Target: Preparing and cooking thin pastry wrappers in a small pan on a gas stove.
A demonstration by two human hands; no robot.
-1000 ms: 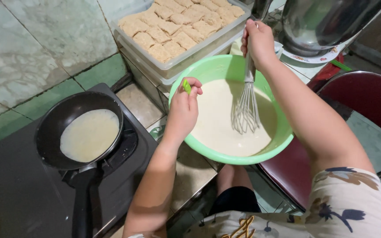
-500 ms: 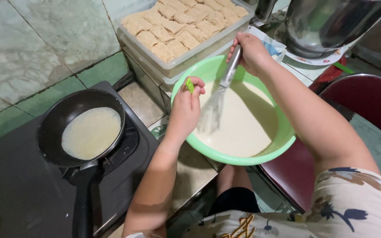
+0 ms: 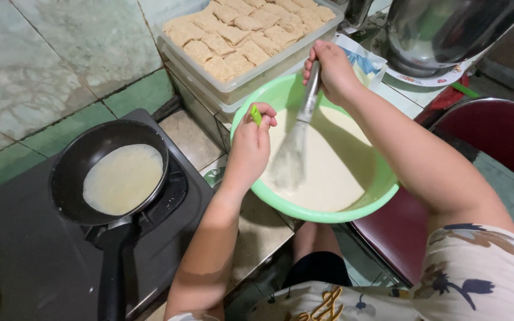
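Now whisk (image 3: pixel 292 156) between both hands.

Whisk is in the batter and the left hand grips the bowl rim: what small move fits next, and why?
Probably another stirring sweep of the whisk through the batter. The right hand holds its handle with the wires dipped in, blurred as if mid-stroke, while the left hand steadies the green bowl at the rim. The thin pancake in the pan looks pale.
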